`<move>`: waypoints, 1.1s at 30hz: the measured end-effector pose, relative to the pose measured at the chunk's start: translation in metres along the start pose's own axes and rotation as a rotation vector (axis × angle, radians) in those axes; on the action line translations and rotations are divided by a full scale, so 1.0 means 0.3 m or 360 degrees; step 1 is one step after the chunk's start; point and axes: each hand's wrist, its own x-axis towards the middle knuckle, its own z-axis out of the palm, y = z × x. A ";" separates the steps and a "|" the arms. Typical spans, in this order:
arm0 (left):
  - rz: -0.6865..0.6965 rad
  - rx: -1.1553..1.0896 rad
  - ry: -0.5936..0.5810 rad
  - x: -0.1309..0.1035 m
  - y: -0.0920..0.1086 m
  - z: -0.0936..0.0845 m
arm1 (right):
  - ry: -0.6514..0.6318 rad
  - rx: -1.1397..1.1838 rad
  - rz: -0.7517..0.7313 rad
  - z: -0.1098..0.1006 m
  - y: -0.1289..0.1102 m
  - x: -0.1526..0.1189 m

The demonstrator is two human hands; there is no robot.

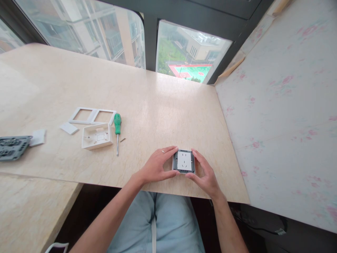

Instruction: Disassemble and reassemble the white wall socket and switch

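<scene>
A wall socket (184, 161) with a white five-hole face and a dark grey surround lies near the front edge of the stone counter. My left hand (161, 164) grips its left side, thumb at the near corner and fingers at the far one. On the right side my right hand (206, 172) holds it the same way. Left of my hands lies a screwdriver (117, 123) with a green handle, a small screw (123, 140) beside its shaft. Next to it stands an open white mounting box (97, 137).
Behind the box lie white cover frames (92, 116) and a small white plate (69, 128). Farther left are a grey socket module (13, 147) and a white piece (38, 137). A window (192, 52) borders the counter's back; a flowered wall (284, 123) rises at right.
</scene>
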 end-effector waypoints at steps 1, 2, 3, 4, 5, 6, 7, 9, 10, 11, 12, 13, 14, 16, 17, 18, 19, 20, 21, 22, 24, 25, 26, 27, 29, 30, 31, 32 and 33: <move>0.0002 0.0001 0.0000 0.000 -0.001 0.000 | 0.0003 -0.0001 -0.0004 0.000 0.000 0.000; 0.0003 0.0002 0.0001 -0.001 -0.001 0.001 | 0.0005 -0.0001 -0.0008 -0.001 -0.001 0.000; 0.0003 0.0004 0.0001 -0.001 -0.002 0.001 | 0.0006 0.0000 -0.0012 -0.001 -0.001 0.000; 0.0003 0.0007 0.0003 -0.001 -0.003 0.001 | 0.0007 0.0002 -0.0015 -0.001 -0.001 0.000; 0.0004 0.0009 0.0004 -0.001 -0.004 0.002 | 0.0009 0.0005 -0.0019 -0.001 0.000 0.000; 0.0005 0.0011 0.0003 -0.001 -0.005 0.002 | 0.0010 0.0006 -0.0021 -0.001 0.001 0.000; 0.0006 0.0013 0.0001 -0.001 -0.005 0.002 | 0.0011 0.0006 -0.0022 -0.001 0.001 0.000; 0.0005 0.0015 -0.0002 -0.001 -0.005 0.002 | 0.0011 0.0002 -0.0017 0.000 0.003 0.000; 0.0003 0.0017 -0.0002 -0.001 -0.005 0.003 | 0.0010 0.0000 -0.0015 0.000 0.003 0.000; 0.0001 0.0019 -0.0003 -0.001 -0.004 0.003 | 0.0008 -0.0001 -0.0014 0.000 0.003 0.000; -0.0001 0.0022 -0.0004 -0.001 -0.002 0.003 | 0.0006 -0.0001 -0.0013 -0.001 0.003 0.000; -0.0003 0.0025 -0.0005 -0.001 -0.001 0.003 | 0.0004 0.0000 -0.0015 -0.001 0.002 0.001; -0.0006 0.0028 -0.0005 -0.001 0.000 0.004 | 0.0003 0.0003 -0.0015 -0.001 0.001 0.001; -0.0014 0.0031 -0.0001 -0.001 0.002 0.004 | 0.0001 0.0010 -0.0010 -0.001 -0.001 0.002; -0.0018 0.0031 0.0002 -0.001 0.002 0.005 | 0.0000 0.0015 -0.0004 -0.001 -0.001 0.002; -0.0022 0.0031 0.0005 -0.001 0.002 0.005 | 0.0000 0.0024 0.0004 -0.001 0.000 0.001; -0.0025 0.0031 0.0006 -0.001 0.001 0.005 | -0.0002 0.0039 0.0017 -0.001 0.001 0.001; -0.0026 0.0030 0.0006 -0.001 0.001 0.005 | -0.0004 0.0070 0.0034 -0.001 0.003 0.000; -0.0026 0.0027 0.0005 -0.001 0.001 0.005 | -0.0003 0.0122 0.0056 -0.001 0.005 -0.001; -0.0024 0.0022 0.0004 -0.001 0.001 0.005 | 0.0008 0.0198 0.0085 -0.002 0.007 -0.002; -0.0022 0.0008 0.0005 -0.001 0.002 0.005 | 0.0080 0.0388 0.0161 -0.007 0.007 -0.001; -0.0022 0.0000 0.0006 -0.002 0.003 0.004 | 0.0151 0.0472 0.0208 -0.009 0.003 0.003; -0.0022 -0.0008 0.0007 -0.002 0.005 0.004 | 0.0242 0.0526 0.0260 -0.012 -0.005 0.010; -0.0023 -0.0016 0.0008 -0.003 0.006 0.003 | 0.0340 0.0543 0.0314 -0.014 -0.018 0.021; -0.0017 -0.0030 0.0009 -0.003 0.008 0.002 | 0.0527 0.0498 0.0384 -0.013 -0.061 0.061; -0.0009 -0.0037 0.0012 -0.004 0.008 0.001 | 0.0593 0.0462 0.0391 -0.008 -0.093 0.090; 0.0002 -0.0043 0.0018 -0.004 0.009 0.000 | 0.0635 0.0438 0.0366 0.002 -0.131 0.126; 0.0014 -0.0048 0.0026 -0.003 0.009 0.000 | 0.0644 0.0433 0.0321 0.016 -0.174 0.169; 0.0028 -0.0051 0.0034 -0.003 0.009 -0.001 | 0.0612 0.0437 0.0278 0.035 -0.221 0.216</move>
